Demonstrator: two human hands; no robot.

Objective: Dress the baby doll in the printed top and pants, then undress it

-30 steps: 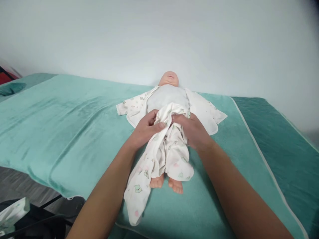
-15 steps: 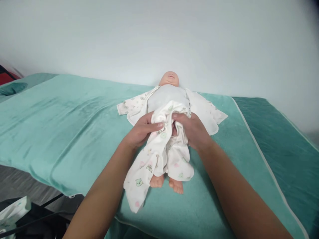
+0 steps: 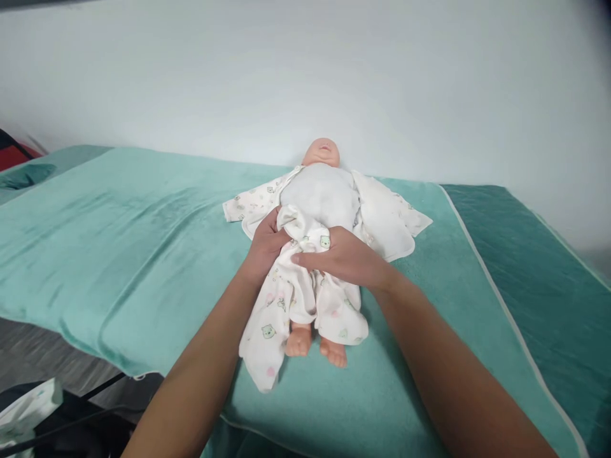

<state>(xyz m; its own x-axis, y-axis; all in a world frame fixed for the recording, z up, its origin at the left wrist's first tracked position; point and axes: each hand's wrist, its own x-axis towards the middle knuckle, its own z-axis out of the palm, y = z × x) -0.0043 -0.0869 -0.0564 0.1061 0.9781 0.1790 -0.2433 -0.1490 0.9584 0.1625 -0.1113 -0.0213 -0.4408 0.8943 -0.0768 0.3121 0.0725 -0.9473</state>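
Observation:
A baby doll [image 3: 323, 151] lies on its back, its bare feet toward me. A white printed baby jacket [image 3: 391, 213] is spread open under its grey-white torso [image 3: 319, 191], sleeves out to both sides. White printed baby pants [image 3: 291, 280] are bunched over the doll's hips and legs; one leg covers the doll's right-hand shin in view, the other hangs flat to the left. My left hand [image 3: 268, 245] is closed on the left side of the waistband. My right hand [image 3: 346, 256] grips the cloth at the crotch, its thumb across the front. The fingers behind the fabric are hidden.
A light green cover [image 3: 143, 254] lies over the bed, with a darker green cloth [image 3: 534, 254] at the right. A pale wall [image 3: 305, 76] stands behind. At the lower left are a white and green packet [image 3: 33, 407] and a dark cable.
My left hand has moved slightly left and up with the waistband. My right hand has shifted left and lower over the front of the pants, and the bunched cloth has spread lower.

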